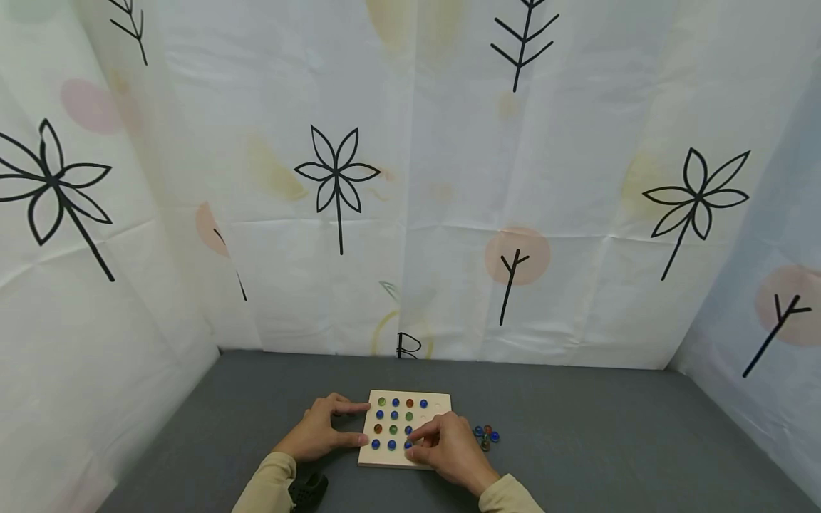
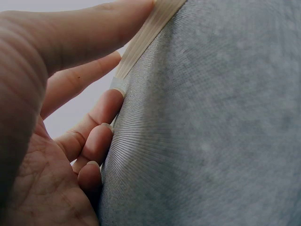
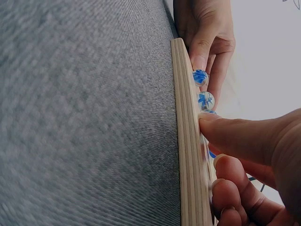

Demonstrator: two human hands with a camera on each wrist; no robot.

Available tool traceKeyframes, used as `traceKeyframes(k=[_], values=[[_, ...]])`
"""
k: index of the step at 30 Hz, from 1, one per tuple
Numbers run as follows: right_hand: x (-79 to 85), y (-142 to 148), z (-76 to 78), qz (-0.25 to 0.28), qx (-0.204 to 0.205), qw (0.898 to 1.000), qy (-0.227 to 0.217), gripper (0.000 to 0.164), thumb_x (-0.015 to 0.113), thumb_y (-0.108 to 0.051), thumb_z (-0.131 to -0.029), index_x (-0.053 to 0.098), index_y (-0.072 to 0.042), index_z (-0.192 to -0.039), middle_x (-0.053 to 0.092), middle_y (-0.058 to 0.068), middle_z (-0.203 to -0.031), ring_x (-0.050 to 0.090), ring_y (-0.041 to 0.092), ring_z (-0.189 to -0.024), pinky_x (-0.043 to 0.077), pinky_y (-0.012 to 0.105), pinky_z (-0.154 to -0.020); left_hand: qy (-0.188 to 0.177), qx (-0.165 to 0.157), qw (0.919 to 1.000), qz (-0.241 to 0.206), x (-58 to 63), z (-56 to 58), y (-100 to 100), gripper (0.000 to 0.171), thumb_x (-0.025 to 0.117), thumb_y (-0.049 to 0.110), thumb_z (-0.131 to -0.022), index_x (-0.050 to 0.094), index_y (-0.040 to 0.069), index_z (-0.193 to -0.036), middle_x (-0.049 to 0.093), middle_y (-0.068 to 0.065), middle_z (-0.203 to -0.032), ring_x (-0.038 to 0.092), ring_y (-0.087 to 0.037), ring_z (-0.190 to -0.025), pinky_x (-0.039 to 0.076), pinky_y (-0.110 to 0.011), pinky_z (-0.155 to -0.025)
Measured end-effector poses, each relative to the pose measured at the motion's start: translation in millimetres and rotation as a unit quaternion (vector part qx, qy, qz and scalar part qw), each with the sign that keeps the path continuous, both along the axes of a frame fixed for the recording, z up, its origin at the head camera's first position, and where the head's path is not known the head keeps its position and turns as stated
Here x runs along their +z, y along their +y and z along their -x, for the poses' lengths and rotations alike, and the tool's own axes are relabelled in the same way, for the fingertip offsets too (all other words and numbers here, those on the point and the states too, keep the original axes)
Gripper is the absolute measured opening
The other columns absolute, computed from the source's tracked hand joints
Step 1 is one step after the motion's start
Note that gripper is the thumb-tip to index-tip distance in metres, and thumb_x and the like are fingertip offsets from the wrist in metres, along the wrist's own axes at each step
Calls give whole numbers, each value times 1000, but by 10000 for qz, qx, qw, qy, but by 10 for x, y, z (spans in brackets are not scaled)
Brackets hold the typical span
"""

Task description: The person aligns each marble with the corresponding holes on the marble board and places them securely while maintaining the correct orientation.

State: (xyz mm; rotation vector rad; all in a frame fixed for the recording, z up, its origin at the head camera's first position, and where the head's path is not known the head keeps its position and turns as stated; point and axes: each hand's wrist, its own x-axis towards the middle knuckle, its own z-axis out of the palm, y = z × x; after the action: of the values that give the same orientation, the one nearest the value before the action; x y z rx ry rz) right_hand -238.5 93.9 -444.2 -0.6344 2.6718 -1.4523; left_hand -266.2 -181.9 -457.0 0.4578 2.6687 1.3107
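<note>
A pale wooden board lies on the grey table, with rows of glass marbles in its hollows, mostly blue, some green and reddish. My left hand touches the board's left edge with straight thumb and index fingertips; its other fingers are bent near the tabletop. At the board's near row, my right hand pinches a blue marble between thumb and index finger. The right wrist view shows the right thumb at the board's near edge, hiding most of that marble. Beyond it sit two clear-and-blue marbles.
A small cluster of loose marbles lies right of the board, beside my right hand. Black gear shows by the left wrist. White patterned cloth stands behind the table and along both sides.
</note>
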Motion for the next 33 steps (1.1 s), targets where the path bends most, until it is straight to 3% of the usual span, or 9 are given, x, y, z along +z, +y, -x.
traceKeyframes(k=[23, 33], values=[[14, 18, -18, -20, -51, 10000, -69, 13, 88, -8, -77, 82, -5, -88, 60, -7, -68, 54, 7, -59, 44, 22, -52, -52, -6, 10000, 26, 10, -5, -2, 56, 86, 37, -83, 70, 20, -134, 57, -5, -119, 47, -38, -120, 25, -76, -99], [53, 129, -35, -126, -69, 9999, -92, 14, 88, -12, -79, 82, -7, -91, 59, -6, -70, 52, 7, -62, 45, 23, -54, -17, -7, 10000, 13, 8, 11, 0, 56, 86, 37, -82, 70, 20, -134, 57, -6, -120, 47, -39, -122, 21, -78, -100]])
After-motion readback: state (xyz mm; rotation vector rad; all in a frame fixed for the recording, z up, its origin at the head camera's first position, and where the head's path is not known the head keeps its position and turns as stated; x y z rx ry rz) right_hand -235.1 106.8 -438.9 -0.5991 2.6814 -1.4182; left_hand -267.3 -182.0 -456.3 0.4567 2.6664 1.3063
